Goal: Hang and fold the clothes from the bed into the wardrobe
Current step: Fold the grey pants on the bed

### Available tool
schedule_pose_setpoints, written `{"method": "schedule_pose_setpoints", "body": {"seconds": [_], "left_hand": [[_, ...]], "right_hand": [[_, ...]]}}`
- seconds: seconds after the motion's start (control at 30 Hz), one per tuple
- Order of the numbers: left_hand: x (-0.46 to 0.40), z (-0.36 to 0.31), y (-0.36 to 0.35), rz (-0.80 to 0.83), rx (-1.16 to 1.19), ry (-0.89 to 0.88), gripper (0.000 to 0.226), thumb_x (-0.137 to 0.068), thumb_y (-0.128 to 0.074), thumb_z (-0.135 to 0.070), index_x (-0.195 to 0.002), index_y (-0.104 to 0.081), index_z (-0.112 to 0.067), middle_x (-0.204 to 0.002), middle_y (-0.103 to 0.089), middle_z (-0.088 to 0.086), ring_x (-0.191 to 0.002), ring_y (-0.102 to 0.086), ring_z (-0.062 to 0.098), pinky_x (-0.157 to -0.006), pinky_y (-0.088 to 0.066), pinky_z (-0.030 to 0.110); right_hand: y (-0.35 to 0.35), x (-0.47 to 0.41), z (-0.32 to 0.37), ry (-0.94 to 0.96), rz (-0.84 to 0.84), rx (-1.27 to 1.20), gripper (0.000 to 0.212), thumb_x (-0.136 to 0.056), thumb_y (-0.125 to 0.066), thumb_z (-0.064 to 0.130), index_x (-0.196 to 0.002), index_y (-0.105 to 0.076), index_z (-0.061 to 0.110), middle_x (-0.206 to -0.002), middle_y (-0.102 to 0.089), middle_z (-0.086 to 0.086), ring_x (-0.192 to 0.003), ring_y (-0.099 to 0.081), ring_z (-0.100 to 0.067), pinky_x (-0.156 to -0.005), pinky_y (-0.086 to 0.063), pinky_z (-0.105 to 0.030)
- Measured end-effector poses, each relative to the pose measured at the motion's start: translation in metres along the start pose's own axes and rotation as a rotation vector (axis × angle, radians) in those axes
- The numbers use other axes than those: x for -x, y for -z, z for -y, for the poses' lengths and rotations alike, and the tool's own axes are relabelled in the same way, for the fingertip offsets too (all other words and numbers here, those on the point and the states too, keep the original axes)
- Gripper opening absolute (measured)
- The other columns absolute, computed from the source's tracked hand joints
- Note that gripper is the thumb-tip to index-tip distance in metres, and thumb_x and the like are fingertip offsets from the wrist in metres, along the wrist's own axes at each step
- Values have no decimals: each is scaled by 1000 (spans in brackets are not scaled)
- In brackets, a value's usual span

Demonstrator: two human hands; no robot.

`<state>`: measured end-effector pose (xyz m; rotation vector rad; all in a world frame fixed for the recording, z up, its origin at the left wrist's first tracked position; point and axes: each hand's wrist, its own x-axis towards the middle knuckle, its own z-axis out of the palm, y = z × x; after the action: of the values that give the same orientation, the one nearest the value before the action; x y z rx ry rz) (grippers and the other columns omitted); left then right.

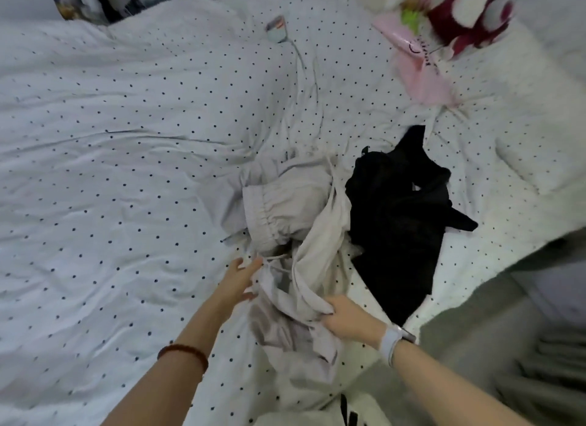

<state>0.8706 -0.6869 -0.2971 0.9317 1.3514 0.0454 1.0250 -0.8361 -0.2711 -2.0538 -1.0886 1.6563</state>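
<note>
so the left hand (242,278) pinches the drawstring end of the grey trousers (295,235) on the bed (111,140), the right hand (344,316) grips a fold, and lifting could snag the touching black garment (402,216).

We've got 2 garments on the bed (126,171): the trousers (295,222) sit near the front edge, the top (399,222) touching them on the right. Behind both, a plush toy (459,19) far right, a controller (275,29) further left.
</note>
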Motion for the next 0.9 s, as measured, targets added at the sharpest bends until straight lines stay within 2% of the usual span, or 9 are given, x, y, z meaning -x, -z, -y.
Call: {"method": "schedule_pose_setpoints", "body": {"seconds": [0.17,0.23,0.3,0.37,0.5,0.57,0.63,0.77,0.9], "left_hand": [[-3,5,-15,-30,-54,-47,67,-95,-51,-32,-148,-19,-8,-148,-33,10,-127,-42,28,-90,-41,34],[-14,-3,-21,-34,-99,-79,69,-94,-53,-31,-149,-16,-8,-150,-30,11,-130,-39,29,-92,-41,36],[-30,-14,-27,-11,-136,-100,69,-94,-53,-34,-148,-18,-8,-151,-28,9,-131,-38,28,-94,-41,38],[-51,-25,-36,29,-122,-106,69,-93,-55,-36,-147,-21,-8,-150,-30,7,-130,-38,28,-93,-39,38],[-88,-41,-63,-24,150,7,103,-75,-76,-38,-149,-8,-12,-152,-26,7,-135,-32,31,-105,-36,46],[-102,-46,-78,-100,249,-2,97,-70,-79,-28,-146,-21,-10,-146,-36,10,-128,-41,33,-102,-40,45],[-101,-52,-89,-151,159,-161,67,-81,-64,-10,-141,-33,-9,-140,-45,10,-122,-47,31,-99,-42,37],[-75,-59,-82,23,-275,-577,63,-90,-51,-2,-147,-25,-16,-149,-33,4,-135,-34,23,-109,-31,31],[-31,-83,-70,205,-766,-932,51,-94,-51,-7,-141,-37,-17,-140,-46,4,-129,-43,23,-99,-34,24]], "right_hand": [[-15,17,-31,-200,0,90,27,-94,-49,34,-69,-51,25,-74,-54,5,-87,-57,-24,-82,-47,-30],[-14,15,-37,-279,-148,108,34,-94,-47,41,-98,-62,11,-97,-63,-8,-102,-58,-29,-89,-46,-34],[-7,8,-36,-301,-368,79,44,-95,-44,38,-123,-49,5,-118,-58,-12,-108,-55,-27,-91,-45,-34],[2,0,-31,-258,-517,66,42,-96,-43,31,-128,-42,4,-124,-53,-13,-111,-53,-28,-90,-44,-33],[20,-25,-32,-193,-554,85,46,-97,-42,23,-139,-32,8,-136,-41,-13,-123,-44,-28,-100,-39,-33],[29,-33,-34,-161,-563,99,48,-97,-41,20,-142,-29,8,-141,-36,-13,-127,-40,-28,-103,-35,-32],[41,-35,-34,-97,-606,92,49,-97,-41,17,-143,-27,8,-143,-33,-12,-130,-37,-26,-105,-32,-30],[77,-26,-16,74,-717,94,57,-95,-47,16,-146,-23,13,-148,-28,-6,-134,-31,-23,-107,-29,-28],[118,-15,20,244,-658,244,83,-88,-59,18,-149,-2,19,-156,-11,1,-143,-14,-17,-113,-22,-33]]}}
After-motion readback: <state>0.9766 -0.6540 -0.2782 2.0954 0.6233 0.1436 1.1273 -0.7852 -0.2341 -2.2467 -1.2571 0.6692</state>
